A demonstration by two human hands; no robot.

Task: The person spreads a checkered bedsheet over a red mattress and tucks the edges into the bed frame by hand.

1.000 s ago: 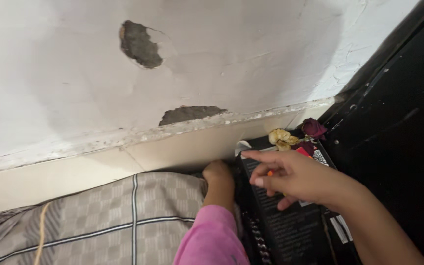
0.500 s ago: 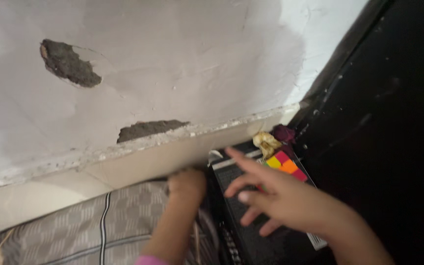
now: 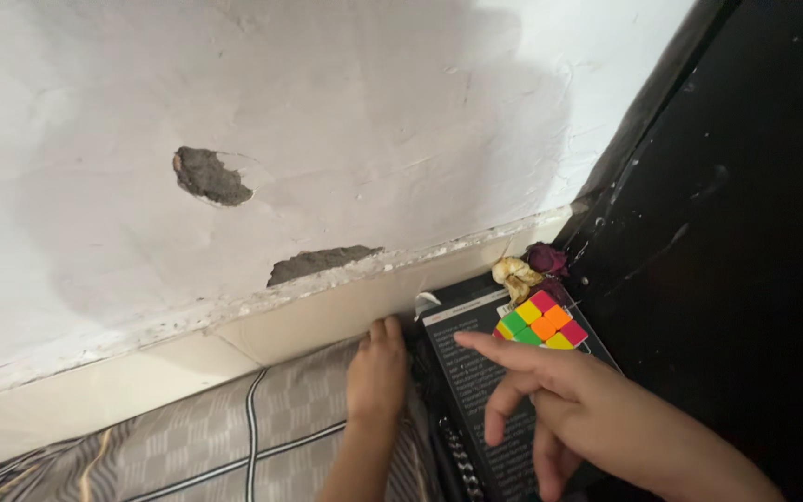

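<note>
1. Head view, left hand [image 3: 376, 372]: it lay palm down at the edge of the checked bedding [image 3: 234, 437], fingers together and pointing toward the wall base [image 3: 318, 311]. It gripped nothing visible. Its fingertips reached the gap between the bedding and the black box [image 3: 485, 390].
2. Head view, right hand [image 3: 550, 395]: it hovered over the black box with the index finger extended and the other fingers loosely curled, apart from one another. It held nothing. The index fingertip pointed at the box top, just beside the cube [image 3: 539, 325].
3. Head view, cube: a multicoloured puzzle cube sat on the far end of the black box, near the corner. Yellow, green, orange and pink tiles were visible.
4. Head view, surroundings: dried flowers [image 3: 527, 270], one pale and one dark red, lay just behind the cube against the wall base. A black panel [image 3: 736, 232] stood to the right. The plaster wall [image 3: 327, 139] showed two chipped patches.
</note>
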